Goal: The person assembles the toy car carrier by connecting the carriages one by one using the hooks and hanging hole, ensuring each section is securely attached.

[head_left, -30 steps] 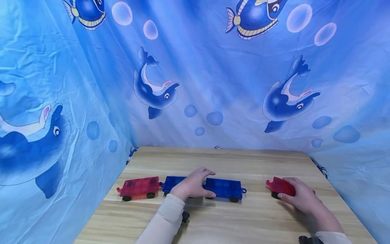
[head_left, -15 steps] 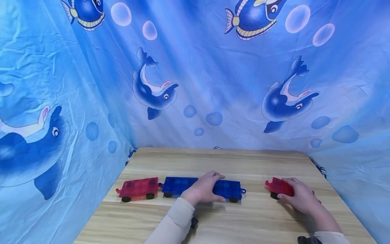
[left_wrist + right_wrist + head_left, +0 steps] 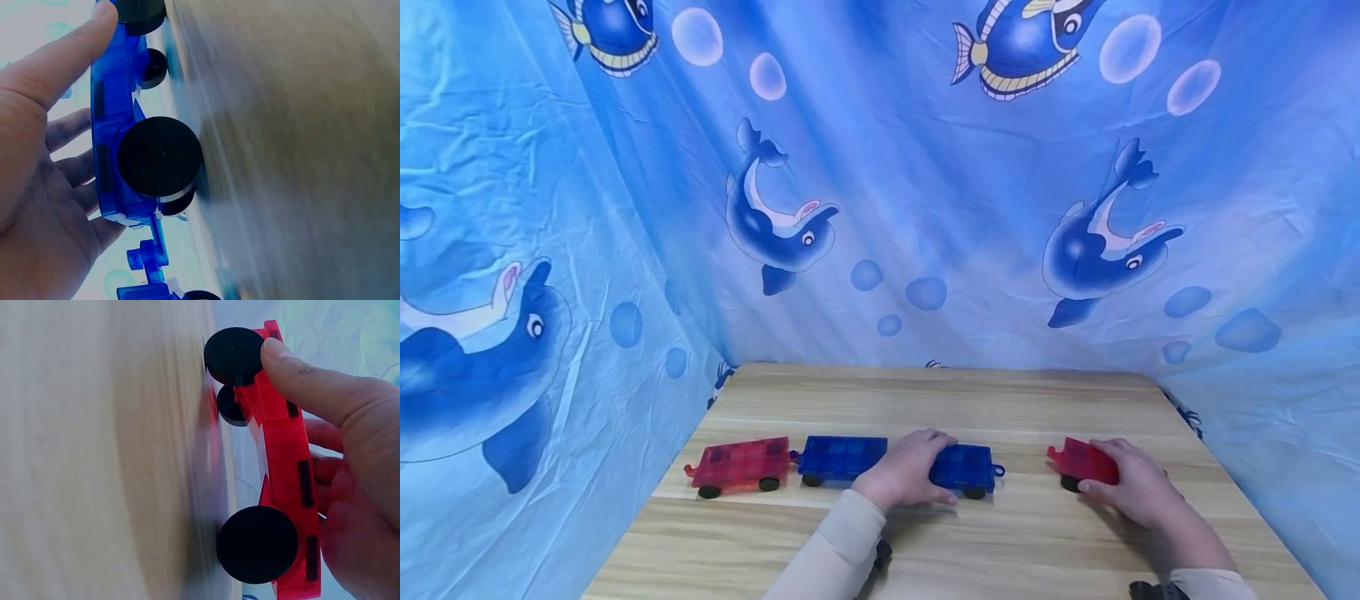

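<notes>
My left hand (image 3: 906, 473) grips the right-hand blue toy train car (image 3: 964, 465) across its sides, thumb at the near side and fingers beyond. In the left wrist view that car (image 3: 115, 144) stands on black wheels, its coupling reaching toward another blue piece. The second blue car (image 3: 844, 457) sits just left, and a red car (image 3: 741, 463) is hooked on behind it. Over at the right, my right hand (image 3: 1138, 483) holds a separate red car (image 3: 1081, 461), its hook pointing left. In the right wrist view the thumb presses that red car (image 3: 284, 456) beside a wheel.
All the cars stand on a wood-grain table (image 3: 955, 400). A gap lies between the blue car's ring and the right red car's hook. Blue curtains (image 3: 887, 208) printed with dolphins and fish rise behind the table and at both sides.
My left hand has slid right along the blue cars onto the right-hand one and closed on it. The right hand has moved slightly left with its red car.
</notes>
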A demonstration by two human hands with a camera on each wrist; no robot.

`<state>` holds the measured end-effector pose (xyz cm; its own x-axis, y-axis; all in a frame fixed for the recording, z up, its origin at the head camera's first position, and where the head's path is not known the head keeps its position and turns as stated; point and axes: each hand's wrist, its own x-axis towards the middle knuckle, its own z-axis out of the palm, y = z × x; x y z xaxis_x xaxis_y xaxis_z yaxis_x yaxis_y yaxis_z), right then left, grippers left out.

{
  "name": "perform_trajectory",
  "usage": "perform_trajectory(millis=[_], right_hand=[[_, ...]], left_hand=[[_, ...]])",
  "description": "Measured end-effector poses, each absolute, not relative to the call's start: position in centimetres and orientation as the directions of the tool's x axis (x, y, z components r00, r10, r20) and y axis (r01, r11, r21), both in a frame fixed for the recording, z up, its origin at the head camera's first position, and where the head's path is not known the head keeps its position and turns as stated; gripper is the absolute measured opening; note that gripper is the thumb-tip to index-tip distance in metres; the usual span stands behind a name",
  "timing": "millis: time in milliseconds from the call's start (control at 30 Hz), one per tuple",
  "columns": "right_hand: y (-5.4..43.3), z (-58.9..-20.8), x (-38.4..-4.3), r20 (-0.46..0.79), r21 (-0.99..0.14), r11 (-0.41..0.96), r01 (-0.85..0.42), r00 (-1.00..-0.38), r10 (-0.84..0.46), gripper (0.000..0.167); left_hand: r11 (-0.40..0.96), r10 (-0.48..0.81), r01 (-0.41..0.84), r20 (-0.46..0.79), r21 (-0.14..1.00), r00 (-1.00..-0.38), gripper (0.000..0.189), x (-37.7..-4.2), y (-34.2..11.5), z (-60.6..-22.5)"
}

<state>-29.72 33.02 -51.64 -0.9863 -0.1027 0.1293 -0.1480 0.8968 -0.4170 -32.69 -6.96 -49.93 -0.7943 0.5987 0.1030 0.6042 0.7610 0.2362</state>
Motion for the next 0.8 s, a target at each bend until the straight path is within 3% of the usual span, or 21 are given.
perform_trajectory(millis=[433,800], right_hand=[[31.6,-51.5,-29.7,0.110,-0.429,0.888,-0.164,-0.986,-0.129,0.093],[30.8,-51.5,-29.9,0.081,-0.461,0.873,-0.157,-0.988,-0.134,0.096]], left_hand=[[0.772,0.587,0.594,0.105,0.226,-0.802,0.078,-32.8,-7.3,-50.3],[0.767,0.561,0.563,0.102,0.308,-0.821,0.078,-32.7,-7.5,-50.1]])
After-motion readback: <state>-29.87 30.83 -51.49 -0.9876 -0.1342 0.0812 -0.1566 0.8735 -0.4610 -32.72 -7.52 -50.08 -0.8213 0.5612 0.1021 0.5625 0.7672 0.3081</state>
